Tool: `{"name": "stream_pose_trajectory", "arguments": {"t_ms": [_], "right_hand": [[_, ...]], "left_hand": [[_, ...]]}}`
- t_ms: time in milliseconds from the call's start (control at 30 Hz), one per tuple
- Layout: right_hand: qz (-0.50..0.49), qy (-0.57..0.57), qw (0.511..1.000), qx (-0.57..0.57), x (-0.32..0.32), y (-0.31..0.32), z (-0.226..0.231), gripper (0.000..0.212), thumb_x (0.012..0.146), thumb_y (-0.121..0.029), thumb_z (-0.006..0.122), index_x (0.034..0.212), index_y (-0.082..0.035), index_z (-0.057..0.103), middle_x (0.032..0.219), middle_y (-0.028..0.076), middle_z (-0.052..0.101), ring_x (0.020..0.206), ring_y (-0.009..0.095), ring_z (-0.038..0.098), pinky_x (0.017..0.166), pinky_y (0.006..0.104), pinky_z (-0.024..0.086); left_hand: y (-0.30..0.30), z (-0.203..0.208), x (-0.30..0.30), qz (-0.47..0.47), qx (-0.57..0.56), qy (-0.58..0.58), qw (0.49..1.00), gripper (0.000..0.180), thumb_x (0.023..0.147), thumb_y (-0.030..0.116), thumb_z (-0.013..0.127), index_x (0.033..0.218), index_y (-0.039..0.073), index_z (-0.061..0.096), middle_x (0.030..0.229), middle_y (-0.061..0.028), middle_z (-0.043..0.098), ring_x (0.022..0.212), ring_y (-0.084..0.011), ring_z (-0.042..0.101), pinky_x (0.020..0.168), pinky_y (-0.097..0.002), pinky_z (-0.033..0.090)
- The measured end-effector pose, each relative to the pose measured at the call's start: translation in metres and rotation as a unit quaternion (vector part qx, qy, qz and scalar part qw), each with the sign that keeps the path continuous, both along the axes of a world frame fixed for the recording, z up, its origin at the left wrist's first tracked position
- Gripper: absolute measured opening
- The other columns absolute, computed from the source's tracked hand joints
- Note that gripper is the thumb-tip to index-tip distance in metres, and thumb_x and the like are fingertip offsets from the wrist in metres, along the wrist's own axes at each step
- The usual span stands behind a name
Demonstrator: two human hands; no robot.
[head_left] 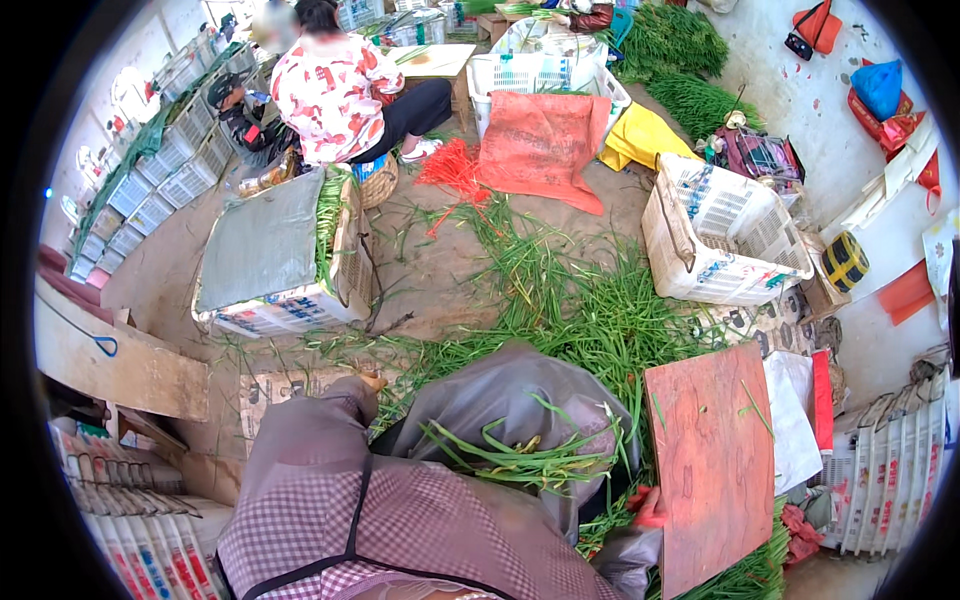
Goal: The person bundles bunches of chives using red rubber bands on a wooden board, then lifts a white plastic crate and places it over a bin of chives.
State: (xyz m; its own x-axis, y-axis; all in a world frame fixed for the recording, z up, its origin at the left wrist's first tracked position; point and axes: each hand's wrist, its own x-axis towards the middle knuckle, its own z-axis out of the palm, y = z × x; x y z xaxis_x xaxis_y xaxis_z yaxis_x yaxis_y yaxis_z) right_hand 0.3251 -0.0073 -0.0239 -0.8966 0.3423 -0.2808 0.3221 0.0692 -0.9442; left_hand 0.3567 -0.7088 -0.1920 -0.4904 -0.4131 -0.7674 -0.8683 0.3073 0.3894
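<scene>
Greens (pixel 545 466) are spread loosely over the lap (pixel 470 395), and more are heaped on the floor (pixel 415 265) ahead and beside the board (pixel 710 470). At the board's left edge the right hand (pixel 648 507), gloved in red, is seen; its fingers are partly hidden, so whether the edge is pinched cannot be told. Only a little of the left hand (pixel 375 382) is shown; its state cannot be told. The board should probably be handled gently, so that no greens are crushed.
</scene>
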Motion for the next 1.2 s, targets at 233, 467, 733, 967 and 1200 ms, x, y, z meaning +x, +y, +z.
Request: {"name": "stream_pose_trajectory", "arguments": {"t_ms": [233,467,733,967,1200], "right_hand": [[-0.076,-0.172,0.978,-0.093,0.081,0.024,-0.104,0.052,0.094,-0.053,0.051,0.1,-0.002,0.06,0.069,0.012,0.061,0.052,0.022,0.056,0.047,0.0346,0.049],[-0.009,-0.028,0.999,0.044,0.018,0.005,-0.024,0.056,0.095,-0.055,0.046,0.103,-0.002,0.059,0.069,0.008,0.061,0.051,0.017,0.056,0.047,0.0321,0.049],[-0.002,0.027,0.999,0.04,-0.079,-0.027,0.028,0.049,0.096,-0.051,0.048,0.101,-0.005,0.063,0.069,0.005,0.062,0.053,0.014,0.055,0.051,0.0269,0.047],[0.143,0.093,0.979,0.11,-0.168,-0.131,0.097,0.042,0.101,-0.038,0.044,0.104,-0.001,0.063,0.072,0.006,0.065,0.053,0.012,0.056,0.052,0.0237,0.046],[0.394,0.023,0.919,-0.003,-0.282,-0.343,0.132,0.03,0.098,-0.025,0.052,0.11,0.0,0.065,0.083,0.01,0.068,0.066,0.014,0.062,0.063,0.027,0.052]], "left_hand": [[0.009,0.004,-0.012,-0.035,0.02,0.112,0.993,0.069,0.083,0.039,0.065,0.137,0.0,0.045,0.131,-0.0201,0.055,0.113,-0.0267,0.059,0.094,-0.0357,0.047],[-0.025,0.069,-0.038,0.144,0.007,0.318,0.937,0.048,0.087,0.026,0.062,0.128,0.0,0.055,0.123,-0.0177,0.062,0.114,-0.0262,0.059,0.096,-0.0331,0.046],[-0.109,0.177,-0.109,0.084,-0.363,0.341,0.863,0.044,0.086,0.025,0.06,0.124,0.004,0.055,0.113,-0.0196,0.064,0.11,-0.0347,0.059,0.096,-0.0415,0.046],[-0.142,0.195,-0.138,0.028,-0.334,0.08,0.939,0.056,0.084,0.034,0.059,0.127,0.001,0.046,0.111,-0.0233,0.064,0.107,-0.0385,0.06,0.094,-0.0453,0.047],[-0.161,0.185,-0.135,-0.05,-0.343,0.094,0.933,0.049,0.085,0.035,0.058,0.118,0.001,0.047,0.095,-0.0246,0.066,0.092,-0.0417,0.064,0.082,-0.0497,0.05]]}}
